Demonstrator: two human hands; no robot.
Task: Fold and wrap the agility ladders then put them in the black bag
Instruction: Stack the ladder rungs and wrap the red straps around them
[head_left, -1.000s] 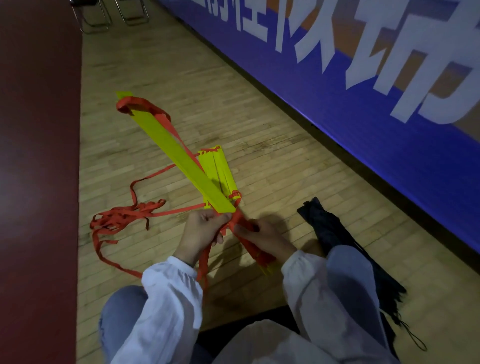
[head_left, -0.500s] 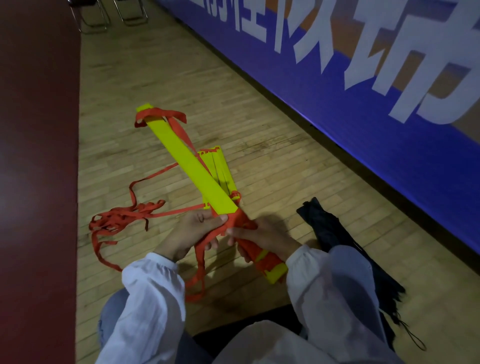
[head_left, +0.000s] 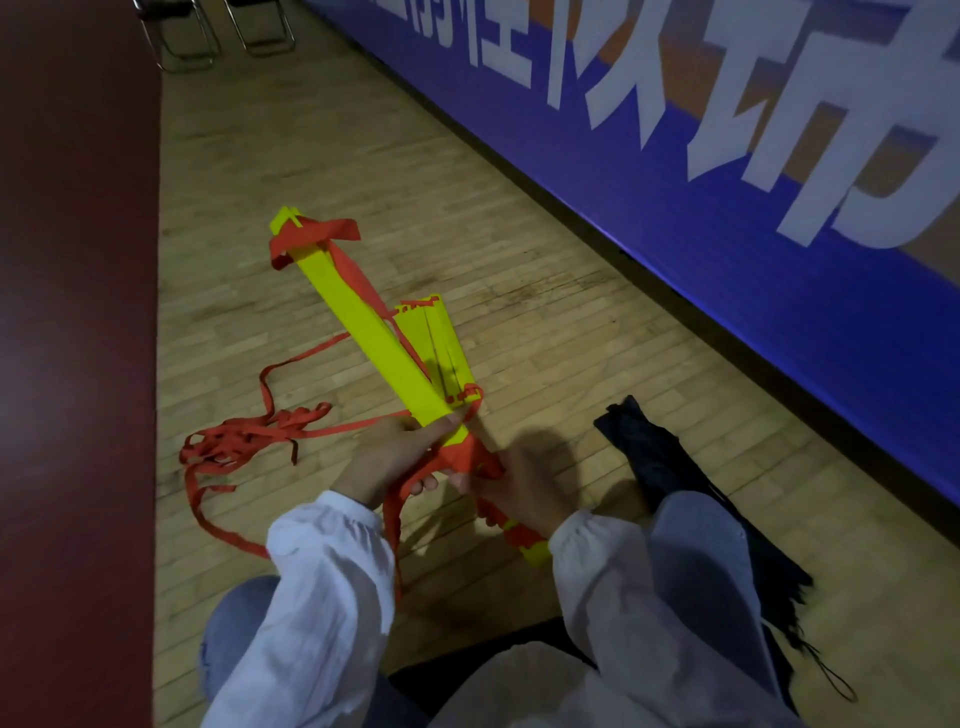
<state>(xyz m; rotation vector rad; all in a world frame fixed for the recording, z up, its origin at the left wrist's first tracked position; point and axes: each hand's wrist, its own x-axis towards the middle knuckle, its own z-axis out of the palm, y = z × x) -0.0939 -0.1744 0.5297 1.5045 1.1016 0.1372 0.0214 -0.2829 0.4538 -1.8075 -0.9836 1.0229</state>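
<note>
A bundle of yellow ladder rungs (head_left: 363, 327) slants up and away from me above the wooden floor. My left hand (head_left: 387, 457) grips its near part, thumb on the top rung. Orange strap (head_left: 457, 457) is wound around the bundle between my hands, and my right hand (head_left: 519, 488) holds that strap. The bundle's near end (head_left: 535, 551) sticks out under my right wrist. A second stack of yellow rungs (head_left: 441, 348) lies on the floor behind. Loose orange strap (head_left: 244, 436) trails in a heap to the left. The black bag (head_left: 654, 457) lies flat on the floor at my right.
A dark red floor strip (head_left: 78, 364) runs along the left. A blue banner wall (head_left: 727, 234) with white characters lines the right side. Metal chair legs (head_left: 208, 36) stand at the far top. My knees fill the bottom of the view.
The held bundle has swung more upright and slid toward me, so its near end now pokes out below my right wrist. More orange strap is wound between my hands.
</note>
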